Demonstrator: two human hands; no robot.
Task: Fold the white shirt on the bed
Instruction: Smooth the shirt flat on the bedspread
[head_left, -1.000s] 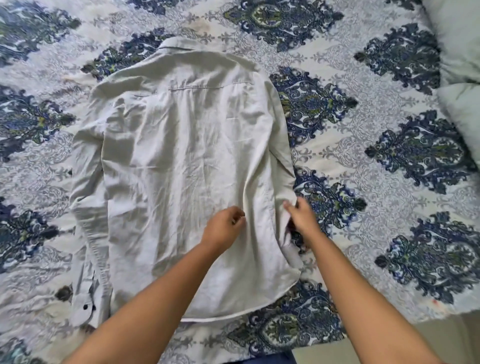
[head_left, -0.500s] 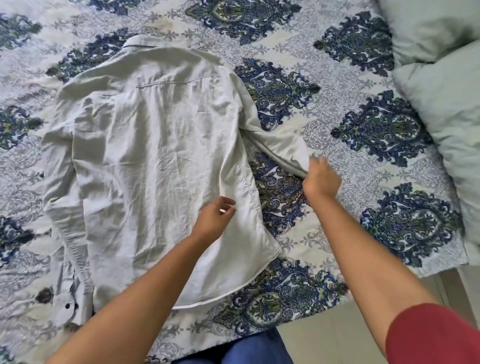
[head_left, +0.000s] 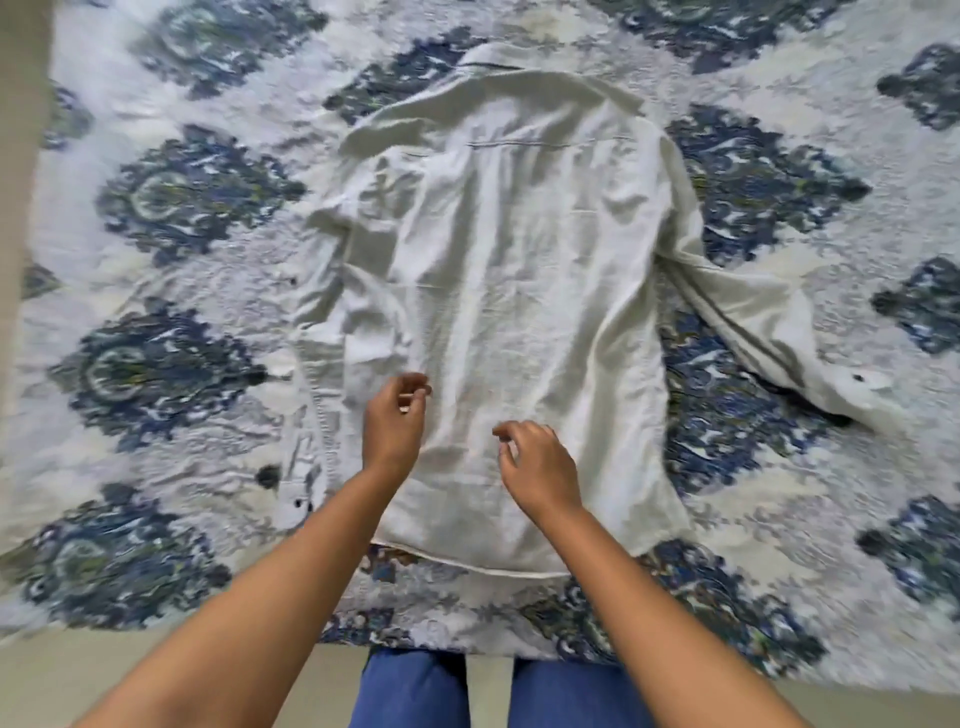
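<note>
The white shirt (head_left: 509, 291) lies back-up on the bed, collar at the far end, hem toward me. Its right sleeve (head_left: 769, 332) is spread out to the right across the bedspread, cuff at the far right. The left sleeve (head_left: 311, 395) lies folded along the shirt's left side. My left hand (head_left: 392, 423) hovers over the lower left of the shirt, fingers loosely curled, holding nothing. Above the lower middle of the shirt is my right hand (head_left: 537, 465), fingers loosely curled and empty.
The bedspread (head_left: 171, 291) is white with blue floral medallions. The bed's near edge (head_left: 156, 631) runs across the bottom, with my blue-trousered legs (head_left: 415, 691) against it. A beige strip (head_left: 21, 156) runs down the far left.
My right hand let go of the right sleeve, which now lies spread out to the right, and came back over the shirt's lower middle. My left hand shifted left. The view swung left.
</note>
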